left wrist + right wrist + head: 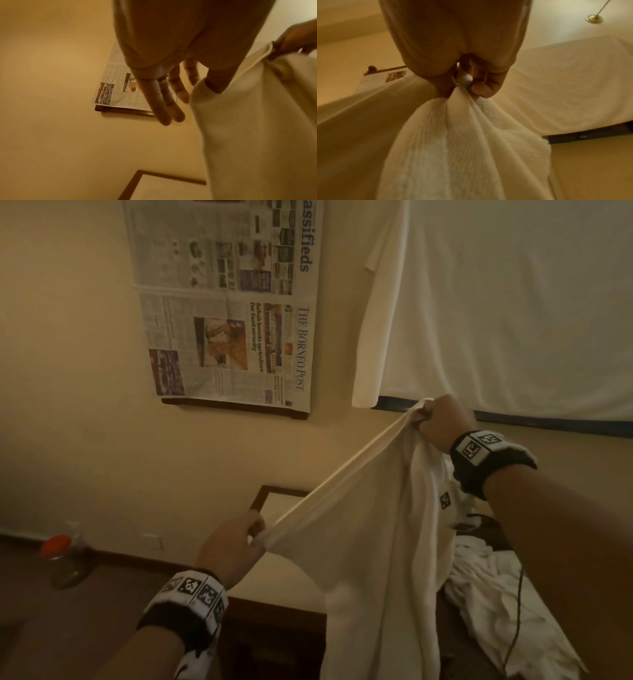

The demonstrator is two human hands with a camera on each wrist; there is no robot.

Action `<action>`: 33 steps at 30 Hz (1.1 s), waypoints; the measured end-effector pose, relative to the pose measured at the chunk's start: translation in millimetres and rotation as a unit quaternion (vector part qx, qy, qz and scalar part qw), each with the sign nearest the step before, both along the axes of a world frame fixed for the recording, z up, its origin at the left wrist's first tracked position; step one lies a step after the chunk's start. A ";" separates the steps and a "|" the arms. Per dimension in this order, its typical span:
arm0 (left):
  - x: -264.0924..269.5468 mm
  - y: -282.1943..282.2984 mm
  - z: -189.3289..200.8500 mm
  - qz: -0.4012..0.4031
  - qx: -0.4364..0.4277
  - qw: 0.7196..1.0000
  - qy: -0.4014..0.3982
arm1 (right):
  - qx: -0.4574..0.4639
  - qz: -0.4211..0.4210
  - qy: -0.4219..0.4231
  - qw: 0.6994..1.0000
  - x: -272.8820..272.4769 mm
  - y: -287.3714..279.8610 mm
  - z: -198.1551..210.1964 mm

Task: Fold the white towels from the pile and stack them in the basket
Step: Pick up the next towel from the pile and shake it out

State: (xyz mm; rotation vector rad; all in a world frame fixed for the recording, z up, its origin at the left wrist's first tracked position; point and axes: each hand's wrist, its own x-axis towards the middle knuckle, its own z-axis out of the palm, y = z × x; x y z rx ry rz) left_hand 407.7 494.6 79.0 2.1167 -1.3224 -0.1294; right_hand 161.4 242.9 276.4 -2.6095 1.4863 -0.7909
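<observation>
I hold one white towel (376, 542) up in the air by its top edge, which runs taut between my hands, the left end lower than the right. My left hand (255, 530) pinches the lower end; in the left wrist view the thumb side pinches the cloth (248, 121) while the other fingers (163, 108) stay straight. My right hand (424, 414) grips the higher corner, its fingers (481, 89) curled round the bunched towel (462, 142). The rest hangs down in folds. A rumpled pile of white towels (496, 587) lies low at the right. No basket is in view.
A newspaper (233, 302) and a white sheet (513, 302) hang on the wall ahead. A jar with an orange lid (65, 559) stands at the far left. Dark wooden furniture (274, 638) sits below the towel. A thin cable (517, 611) crosses the pile.
</observation>
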 end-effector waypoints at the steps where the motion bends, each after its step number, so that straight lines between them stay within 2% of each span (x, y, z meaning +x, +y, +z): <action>1: 2.5 4.5 4.1 -0.023 -0.025 0.999 0.018 | 0.009 -0.014 -0.003 1.000 1.3 3.5 -3.6; 4: 13.5 17.7 24.4 -0.097 -0.077 0.990 0.073 | 0.035 -0.048 -0.011 0.998 3.7 11.5 -15.8; 8: 41.9 35.7 30.8 -0.117 -0.032 0.993 -0.006 | 0.036 -0.057 0.003 0.998 11.6 25.1 -30.0; 11: 54.1 46.8 30.2 -0.145 -0.024 0.989 0.008 | 0.049 -0.064 -0.002 0.997 11.4 37.3 -42.5; 14: 62.9 54.5 35.4 -0.165 0.050 0.981 -0.090 | 0.067 -0.086 -0.001 0.994 4.8 50.7 -56.7; 16: 66.0 54.6 34.0 -0.140 0.077 0.976 -0.148 | 0.083 -0.094 0.009 0.992 0.2 56.4 -68.9; 18: 71.5 50.2 29.1 -0.123 0.061 0.983 -0.120 | 0.100 -0.100 0.013 0.990 -5.0 59.4 -83.0; 21: 84.9 40.4 7.1 -0.099 -0.026 0.995 0.008 | 0.131 -0.098 0.022 0.986 -15.6 59.8 -108.3; 23: 91.7 35.7 -4.2 -0.050 -0.081 0.991 0.097 | 0.158 -0.089 0.023 0.983 -23.9 59.6 -129.7; 25: 96.2 30.8 -18.0 0.003 -0.090 0.981 0.171 | 0.184 -0.075 0.003 0.980 -32.7 65.0 -153.0; 29: 102.5 26.6 -46.3 0.079 -0.022 0.986 0.142 | 0.203 -0.072 -0.030 0.976 -57.1 86.8 -202.4; 33: 112.6 30.3 -79.0 0.189 0.062 0.971 0.137 | 0.205 -0.194 -0.008 0.959 -111.3 100.6 -246.6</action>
